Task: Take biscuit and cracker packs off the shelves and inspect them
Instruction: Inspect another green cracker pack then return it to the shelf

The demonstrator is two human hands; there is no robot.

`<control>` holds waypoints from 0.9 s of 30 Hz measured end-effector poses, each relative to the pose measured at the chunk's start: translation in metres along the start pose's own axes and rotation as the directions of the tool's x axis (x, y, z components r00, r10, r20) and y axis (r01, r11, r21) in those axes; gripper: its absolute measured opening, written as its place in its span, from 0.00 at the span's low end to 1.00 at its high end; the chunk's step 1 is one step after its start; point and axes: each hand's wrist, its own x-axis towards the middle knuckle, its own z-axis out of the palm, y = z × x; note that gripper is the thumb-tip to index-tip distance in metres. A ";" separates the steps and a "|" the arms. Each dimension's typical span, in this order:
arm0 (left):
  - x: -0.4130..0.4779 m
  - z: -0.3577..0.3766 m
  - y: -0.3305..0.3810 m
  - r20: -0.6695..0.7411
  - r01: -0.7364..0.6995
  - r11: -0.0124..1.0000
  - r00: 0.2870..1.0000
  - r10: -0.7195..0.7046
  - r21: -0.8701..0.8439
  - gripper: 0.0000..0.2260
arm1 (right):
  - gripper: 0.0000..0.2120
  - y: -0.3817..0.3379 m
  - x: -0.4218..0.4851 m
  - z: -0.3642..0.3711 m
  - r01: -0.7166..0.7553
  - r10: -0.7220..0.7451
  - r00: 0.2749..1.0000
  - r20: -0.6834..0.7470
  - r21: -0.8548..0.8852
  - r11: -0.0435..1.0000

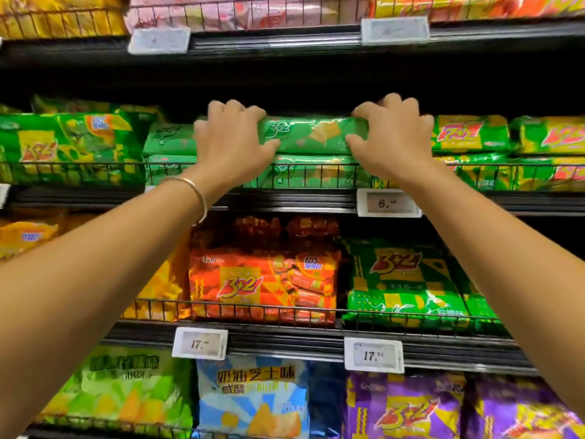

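Observation:
A long green cracker pack (311,134) lies on top of a stack on the middle shelf, behind a black wire rail (316,175). My left hand (231,144) grips its left end, fingers curled over the top and thumb under the front. At the pack's right end my right hand (392,137) holds it the same way. A thin bangle circles my left wrist. Another green pack (316,174) of the same kind lies directly underneath.
Green and yellow packs (471,134) fill the same shelf on both sides. Below stand an orange bag (262,280) and a green bag (402,280), with price tags (387,202) on the shelf edges. The shelf above hangs low over the hands.

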 end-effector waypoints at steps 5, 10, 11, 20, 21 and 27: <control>-0.002 0.008 0.001 -0.008 -0.003 0.999 1.000 0.003 -0.050 0.28 | 0.22 0.001 -0.004 0.008 0.019 -0.024 0.993 -0.114 -0.041 0.999; 0.004 0.008 -0.001 0.037 0.022 0.996 0.999 -0.019 -0.081 0.29 | 0.22 -0.002 -0.016 0.014 0.001 0.007 0.988 -0.153 0.056 0.998; 0.006 0.008 0.000 0.047 0.036 0.994 0.998 -0.032 -0.104 0.29 | 0.23 -0.002 -0.020 0.013 0.002 0.016 0.986 -0.164 0.107 0.994; -0.010 0.021 0.027 -0.067 -0.092 0.958 0.995 0.077 -0.271 0.29 | 0.23 0.054 -0.051 -0.016 -0.090 0.124 0.965 -0.232 0.151 0.984; -0.015 0.023 0.034 -0.078 -0.110 0.951 0.993 0.092 -0.290 0.29 | 0.23 0.064 -0.052 -0.019 -0.112 0.138 0.966 -0.217 0.130 0.985; -0.025 0.027 0.095 -0.105 -0.227 0.896 0.974 0.202 -0.382 0.28 | 0.31 0.116 -0.030 -0.038 -0.159 0.158 0.987 -0.035 -0.022 0.987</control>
